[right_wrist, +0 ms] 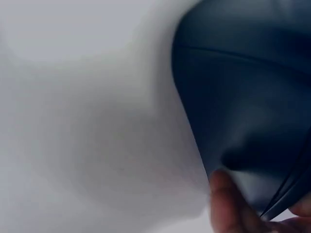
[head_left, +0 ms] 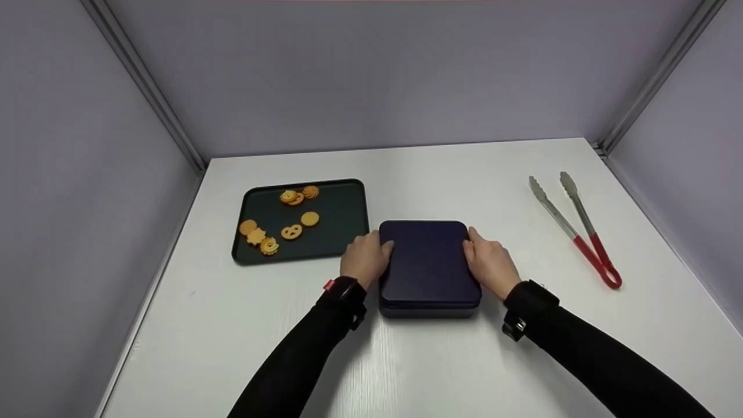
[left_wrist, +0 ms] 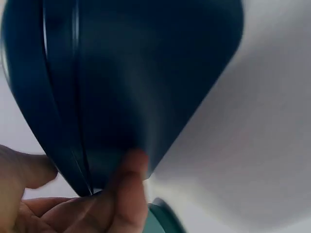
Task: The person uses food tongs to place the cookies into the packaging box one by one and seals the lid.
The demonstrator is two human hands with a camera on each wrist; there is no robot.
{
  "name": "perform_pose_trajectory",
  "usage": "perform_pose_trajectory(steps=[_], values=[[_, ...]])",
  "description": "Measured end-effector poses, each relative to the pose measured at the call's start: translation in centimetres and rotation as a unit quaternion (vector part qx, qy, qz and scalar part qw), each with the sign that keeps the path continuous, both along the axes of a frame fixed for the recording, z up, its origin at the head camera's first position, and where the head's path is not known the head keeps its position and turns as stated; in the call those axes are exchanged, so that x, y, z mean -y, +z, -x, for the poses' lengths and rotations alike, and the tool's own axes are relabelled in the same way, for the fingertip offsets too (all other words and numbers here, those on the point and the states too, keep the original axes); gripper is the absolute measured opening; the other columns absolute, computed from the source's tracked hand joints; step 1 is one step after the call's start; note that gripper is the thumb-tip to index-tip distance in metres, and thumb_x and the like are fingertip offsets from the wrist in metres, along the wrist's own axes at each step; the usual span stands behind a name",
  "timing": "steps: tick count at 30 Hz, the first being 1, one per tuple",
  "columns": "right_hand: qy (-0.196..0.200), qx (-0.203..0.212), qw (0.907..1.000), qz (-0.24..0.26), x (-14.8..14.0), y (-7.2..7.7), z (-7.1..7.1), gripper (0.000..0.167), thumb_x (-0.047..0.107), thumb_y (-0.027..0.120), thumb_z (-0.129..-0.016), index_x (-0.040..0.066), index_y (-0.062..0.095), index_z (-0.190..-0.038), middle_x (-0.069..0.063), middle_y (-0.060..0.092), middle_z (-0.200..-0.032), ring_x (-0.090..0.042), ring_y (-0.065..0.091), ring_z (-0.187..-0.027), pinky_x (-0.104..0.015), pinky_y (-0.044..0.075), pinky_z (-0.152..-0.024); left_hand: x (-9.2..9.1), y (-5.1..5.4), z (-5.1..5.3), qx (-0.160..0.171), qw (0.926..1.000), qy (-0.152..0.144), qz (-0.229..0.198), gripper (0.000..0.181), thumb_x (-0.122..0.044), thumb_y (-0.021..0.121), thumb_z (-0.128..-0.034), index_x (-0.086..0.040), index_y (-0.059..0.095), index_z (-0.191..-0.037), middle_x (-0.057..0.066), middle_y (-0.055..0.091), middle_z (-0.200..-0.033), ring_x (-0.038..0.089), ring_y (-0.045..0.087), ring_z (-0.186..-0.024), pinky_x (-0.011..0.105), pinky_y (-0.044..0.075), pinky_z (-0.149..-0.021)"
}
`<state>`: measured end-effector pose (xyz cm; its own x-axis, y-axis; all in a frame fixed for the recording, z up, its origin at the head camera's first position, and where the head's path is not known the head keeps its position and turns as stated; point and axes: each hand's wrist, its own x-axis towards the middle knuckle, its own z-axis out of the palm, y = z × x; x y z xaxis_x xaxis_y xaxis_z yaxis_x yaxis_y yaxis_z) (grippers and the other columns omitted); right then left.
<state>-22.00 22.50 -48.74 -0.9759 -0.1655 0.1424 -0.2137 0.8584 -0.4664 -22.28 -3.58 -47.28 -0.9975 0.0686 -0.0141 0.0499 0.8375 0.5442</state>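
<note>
A dark blue rectangular tin box (head_left: 430,261) with its lid on stands on the table in front of me. At the tin's left side, my left hand (head_left: 367,258) grips it, the thumb at the lid's edge and the fingers along the wall. My right hand (head_left: 490,264) holds the opposite side, thumb likewise near the top edge. In the left wrist view, a seam runs between lid and body of the tin (left_wrist: 141,73), with fingertips (left_wrist: 135,160) against the wall. The right wrist view has blurred fingers (right_wrist: 224,199) close to the tin's side (right_wrist: 228,107).
A dark green tray (head_left: 342,223) lies left of the tin, its near right corner close to my left hand. Several biscuits (head_left: 310,219) are spread over it. Open tongs (head_left: 586,247) with red handles lie to the right. Grey panels (head_left: 371,75) enclose the white table (head_left: 453,180).
</note>
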Motion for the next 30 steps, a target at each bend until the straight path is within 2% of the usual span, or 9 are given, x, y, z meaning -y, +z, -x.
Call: perform_pose_trajectory(steps=[4, 8, 10, 12, 14, 19, 25, 28, 30], values=[[0.065, 0.004, 0.9979, 0.002, -0.5, 0.0, -1.1, 0.054, 0.018, 0.049, -0.108, -0.006, 0.036, -0.155, -0.029, 0.042, -0.154, -0.041, 0.051, -0.136, -0.054, 0.043, -0.109, 0.9, -0.2, -1.8, -0.009, 0.9971, -0.075, 0.005, 0.057, -0.036, 0.053, -0.1072, -0.009, 0.043, -0.156, 0.017, 0.046, -0.156, 0.036, 0.067, -0.117, 0.049, 0.055, -0.094], [0.168, -0.035, 0.9846, -0.031, -1.2, -0.1, -2.3, 0.054, 0.021, 0.056, -0.106, 0.0, 0.043, -0.154, -0.022, 0.034, -0.161, -0.044, 0.034, -0.148, -0.061, 0.03, -0.116, 2.1, -0.6, -3.9, -0.03, 0.9861, -0.162, 0.024, 0.057, -0.04, 0.05, -0.1078, -0.016, 0.041, -0.158, 0.009, 0.026, -0.168, 0.035, 0.053, -0.136, 0.049, 0.049, -0.103], [0.216, -0.056, 0.9734, -0.051, -1.6, -0.2, -3.0, 0.053, 0.024, 0.057, -0.105, 0.003, 0.046, -0.153, -0.02, 0.037, -0.161, -0.045, 0.03, -0.149, -0.064, 0.026, -0.116, 2.7, -0.8, -4.7, -0.041, 0.9759, -0.209, 0.048, 0.06, -0.045, 0.048, -0.1078, -0.016, 0.039, -0.159, 0.006, 0.023, -0.169, 0.036, 0.036, -0.149, 0.049, 0.041, -0.113], [0.257, -0.069, 0.9613, -0.07, -2.1, -0.4, -3.6, 0.056, 0.029, 0.058, -0.105, 0.006, 0.045, -0.154, -0.017, 0.037, -0.162, -0.044, 0.028, -0.151, -0.064, 0.024, -0.117, 3.3, -1.2, -5.2, -0.057, 0.9608, -0.259, 0.082, 0.067, -0.052, 0.047, -0.106, -0.015, 0.036, -0.16, 0.005, 0.022, -0.169, 0.034, 0.018, -0.156, 0.047, 0.03, -0.121], [0.292, -0.086, 0.9483, -0.09, -2.5, -0.7, -4.1, 0.062, 0.035, 0.06, -0.103, 0.008, 0.043, -0.156, -0.016, 0.036, -0.163, -0.043, 0.027, -0.151, -0.06, 0.022, -0.118, 3.8, -1.5, -5.5, -0.083, 0.9434, -0.3, 0.115, 0.076, -0.057, 0.052, -0.1025, -0.013, 0.032, -0.161, 0.006, 0.02, -0.17, 0.032, 0.012, -0.157, 0.045, 0.022, -0.124], [0.341, -0.149, 0.9159, -0.149, -3.1, -1.4, -4.8, 0.078, 0.053, 0.059, -0.099, 0.007, 0.038, -0.159, -0.017, 0.034, -0.164, -0.042, 0.032, -0.149, -0.05, 0.022, -0.121, 4.5, -2.4, -5.6, -0.179, 0.8976, -0.361, 0.178, 0.086, -0.056, 0.063, -0.0967, -0.006, 0.033, -0.16, 0.011, 0.027, -0.167, 0.028, 0.021, -0.156, 0.041, 0.022, -0.124], [0.353, -0.235, 0.8839, -0.198, -3.2, -2.1, -4.9, 0.07, 0.054, 0.044, -0.106, 0.003, 0.044, -0.154, -0.019, 0.042, -0.158, -0.039, 0.043, -0.144, -0.052, 0.032, -0.116, 4.7, -2.9, -5.7, -0.308, 0.8391, -0.382, 0.235, 0.071, -0.053, 0.056, -0.1011, -0.007, 0.045, -0.154, 0.01, 0.045, -0.158, 0.029, 0.041, -0.147, 0.039, 0.034, -0.119], [0.359, -0.278, 0.8686, -0.198, -3.0, -2.4, -5.0, 0.065, 0.05, 0.037, -0.109, 0.001, 0.05, -0.15, -0.019, 0.048, -0.154, -0.039, 0.049, -0.139, -0.053, 0.039, -0.111, 4.8, -3.3, -5.7, -0.357, 0.8172, -0.377, 0.251, 0.066, -0.053, 0.053, -0.1023, -0.009, 0.05, -0.152, 0.008, 0.051, -0.154, 0.028, 0.047, -0.143, 0.038, 0.038, -0.116], [0.362, -0.304, 0.8598, -0.194, -2.8, -2.7, -5.1, 0.061, 0.046, 0.036, -0.11, 0.001, 0.053, -0.147, -0.019, 0.052, -0.151, -0.039, 0.052, -0.136, -0.052, 0.043, -0.108, 4.9, -3.5, -5.7, -0.382, 0.8068, -0.371, 0.256, 0.064, -0.053, 0.052, -0.1026, -0.01, 0.053, -0.15, 0.007, 0.054, -0.151, 0.028, 0.05, -0.141, 0.037, 0.04, -0.115]])
